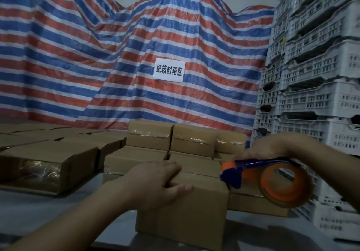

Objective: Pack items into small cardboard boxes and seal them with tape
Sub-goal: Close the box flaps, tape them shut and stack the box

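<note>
A small closed cardboard box (187, 213) stands near the table's front edge. My left hand (155, 182) rests on its top, fingers spread flat over the lid and thumb down the front face. My right hand (270, 147) grips the blue handle of a tape dispenser (259, 174) with an orange roll holder and clear tape. The dispenser's blue toothed head touches the box's top right edge.
Sealed small boxes (173, 139) are stacked in rows behind the box. Larger taped boxes (48, 163) lie at the left on the grey table (39, 208). Stacked white plastic crates (315, 75) rise at the right. A striped tarp with a white sign (168, 70) hangs behind.
</note>
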